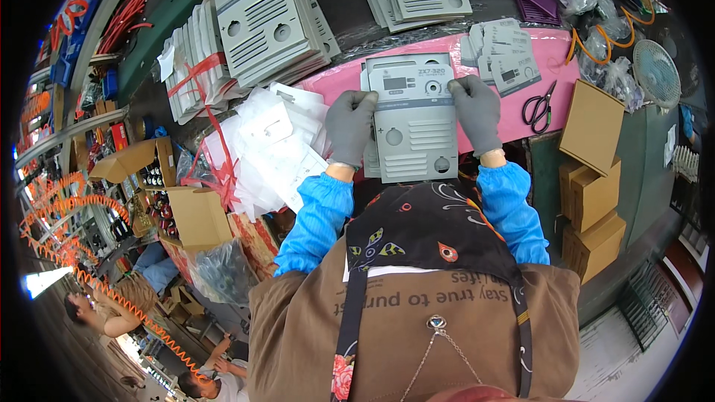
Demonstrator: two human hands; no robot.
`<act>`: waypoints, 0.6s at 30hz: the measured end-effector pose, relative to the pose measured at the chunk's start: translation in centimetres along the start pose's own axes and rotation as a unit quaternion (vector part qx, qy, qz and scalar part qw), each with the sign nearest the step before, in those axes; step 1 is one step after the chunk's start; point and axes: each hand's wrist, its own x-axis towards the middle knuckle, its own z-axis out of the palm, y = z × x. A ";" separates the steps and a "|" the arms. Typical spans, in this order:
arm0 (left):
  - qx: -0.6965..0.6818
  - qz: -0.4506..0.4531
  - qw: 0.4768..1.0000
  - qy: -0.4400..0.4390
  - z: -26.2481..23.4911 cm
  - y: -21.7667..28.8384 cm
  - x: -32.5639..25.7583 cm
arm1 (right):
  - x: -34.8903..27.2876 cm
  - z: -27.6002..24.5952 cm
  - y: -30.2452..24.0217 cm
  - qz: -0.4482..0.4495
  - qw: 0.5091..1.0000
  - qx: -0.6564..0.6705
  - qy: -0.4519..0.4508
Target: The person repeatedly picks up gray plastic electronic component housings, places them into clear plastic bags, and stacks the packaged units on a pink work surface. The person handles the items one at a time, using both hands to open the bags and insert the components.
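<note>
Over the pink mat (pixel 544 52), both gloved hands, left hand (pixel 350 126) and right hand (pixel 477 113), grip clamped on the grey panel (pixel 413 130) edges, apparently level.

Single view supplied: head-worn fisheye, left of pair, aimed steeply down over wearer's chest toward workbench (pixel 521 115). Picture upright, unmirrored; straight edges bent toward dark circular rim. Forearms entered from lower middle; left hand (pixel 350 125) and right hand (pixel 477 112) seen close, near frame centre, on grey panel (pixel 413 130). Apron filling lower third. Aisle with other people caught at lower left, small and probably distorted. No second view provided, so no shared area to be noted.
</note>
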 end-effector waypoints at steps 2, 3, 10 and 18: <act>0.002 -0.005 1.000 -0.002 -0.1 -0.1 0.1 | 0.0 0.2 0.3 -0.001 1.000 0.001 -0.001; 0.003 -0.006 1.000 -0.003 0.0 -0.2 0.2 | 0.1 0.3 0.5 -0.002 1.000 0.003 -0.002; -0.002 0.043 0.999 0.012 0.3 -0.7 0.4 | 0.0 0.2 0.3 -0.008 1.000 0.010 0.005; -0.002 0.045 0.999 0.017 0.4 -1.3 0.6 | 0.1 0.5 0.5 -0.016 1.000 0.017 0.009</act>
